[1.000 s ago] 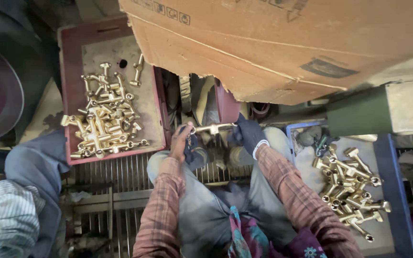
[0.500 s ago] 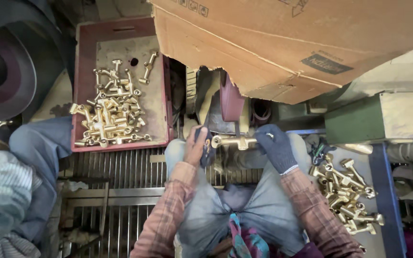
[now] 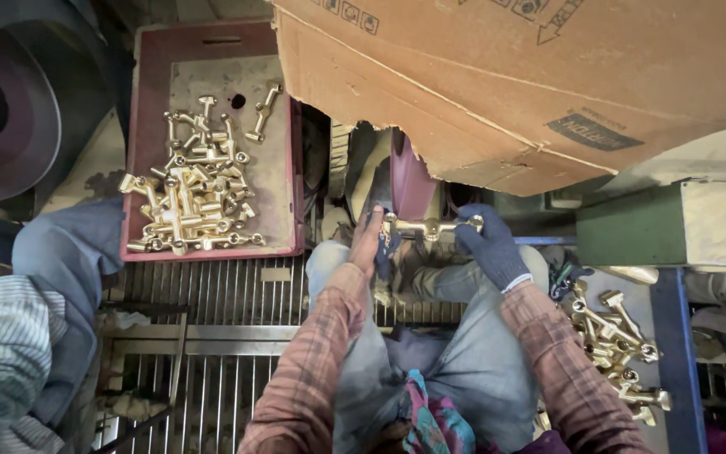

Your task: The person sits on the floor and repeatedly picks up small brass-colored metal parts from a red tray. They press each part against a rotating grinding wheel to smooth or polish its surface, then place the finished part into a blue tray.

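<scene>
Both hands grip one brass fitting (image 3: 430, 227), a bar-shaped casting with knobs along it. The left hand (image 3: 369, 244) is clamped on its left end; the right hand (image 3: 491, 249), in a dark knit glove, is clamped on its right end. The fitting lies level between them, just below the dark red wheel (image 3: 413, 181) that shows under the torn edge of the cardboard box (image 3: 497, 84).

Change over the last second: the fitting was held lower and closer in, with the hands near together. Now the hands are spread to the fitting's ends and it sits up against the wheel's lower edge. Whether brass touches wheel I cannot tell; the gap is hidden by the fitting itself. Judgement: the piece is being presented to the wheel, work on it just starting.

Well to the left of the left hand, a red tray (image 3: 149, 126) holds a heap of like fittings. To the right of the right hand and lower, a second pile (image 3: 619, 345) lies beside the person's knee. A second person's striped sleeve (image 3: 2, 336) is at far left.
</scene>
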